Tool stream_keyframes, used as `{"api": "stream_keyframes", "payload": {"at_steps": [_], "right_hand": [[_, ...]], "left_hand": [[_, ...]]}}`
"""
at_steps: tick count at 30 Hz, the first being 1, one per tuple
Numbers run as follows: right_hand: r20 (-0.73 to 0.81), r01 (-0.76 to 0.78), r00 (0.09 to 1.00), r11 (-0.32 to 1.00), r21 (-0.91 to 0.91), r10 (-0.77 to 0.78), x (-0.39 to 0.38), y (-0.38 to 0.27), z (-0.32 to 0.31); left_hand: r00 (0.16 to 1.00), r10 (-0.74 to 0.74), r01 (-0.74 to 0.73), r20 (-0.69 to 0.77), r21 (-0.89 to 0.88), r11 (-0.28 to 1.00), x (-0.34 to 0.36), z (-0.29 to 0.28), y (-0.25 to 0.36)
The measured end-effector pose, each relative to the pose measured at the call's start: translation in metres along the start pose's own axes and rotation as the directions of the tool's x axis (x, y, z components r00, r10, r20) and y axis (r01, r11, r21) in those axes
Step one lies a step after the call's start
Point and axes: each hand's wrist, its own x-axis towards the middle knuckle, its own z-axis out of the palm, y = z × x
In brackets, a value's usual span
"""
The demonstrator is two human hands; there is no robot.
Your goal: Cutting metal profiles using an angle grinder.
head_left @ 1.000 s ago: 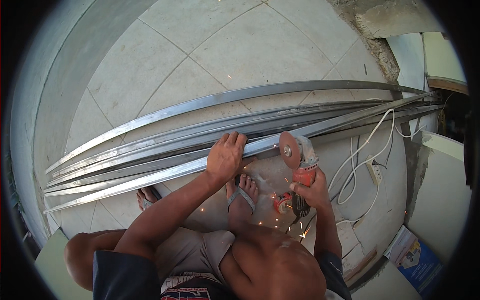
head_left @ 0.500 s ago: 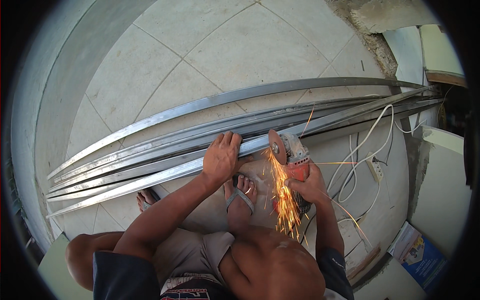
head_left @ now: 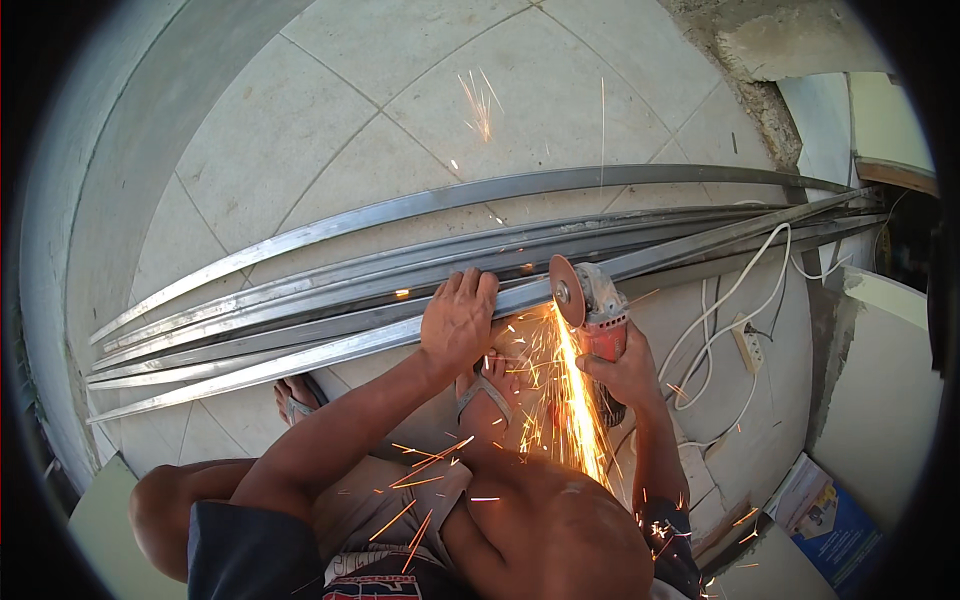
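Note:
With the fingers of my left hand (head_left: 457, 322) wrapped over the front metal bar (head_left: 245, 373), I grip it to the left of the cut. My right hand (head_left: 625, 365) holds a red and black angle grinder (head_left: 606, 329) by its body. Its reddish cutting disc (head_left: 565, 295) is against that same bar, and a thick stream of sparks (head_left: 580, 410) pours down from there over my right leg. Several more long silver bars (head_left: 420, 205) lie just behind, side by side. My sandalled feet (head_left: 485, 390) are under the near bar, partly hidden by sparks.
A tiled floor (head_left: 430, 90) spreads under the bars, bordered by a pale wall (head_left: 90, 220) at left and rough concrete (head_left: 770, 55) at upper right. White cables (head_left: 700, 350), a power strip (head_left: 750, 345), a blue printed sheet (head_left: 840, 535) and pale boards (head_left: 875, 370) lie to the right.
The sparks went from a few to a burst, and are now a brighter stream spreading over my legs. The grinder's disc came slightly left onto the bar. My left hand stayed nearly in place.

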Motion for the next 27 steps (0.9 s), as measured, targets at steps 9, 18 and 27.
{"api": "stream_keyframes", "payload": {"at_steps": [9,18,27], "right_hand": [[-0.027,0.02,0.999,0.999,0.032,-0.019,0.001,0.012,0.004],[-0.005,0.053,0.999,0.997,0.054,-0.053,0.005,0.013,0.002],[0.023,0.039,0.999,0.997,0.059,-0.04,-0.001,0.011,-0.004]], "left_hand": [[1.0,-0.015,0.015,-0.009,-0.043,0.999,0.0,-0.003,0.002],[1.0,-0.003,0.002,-0.013,-0.035,0.999,0.0,0.002,-0.001],[1.0,0.0,0.001,0.005,-0.062,0.998,0.001,-0.003,-0.001]]}}
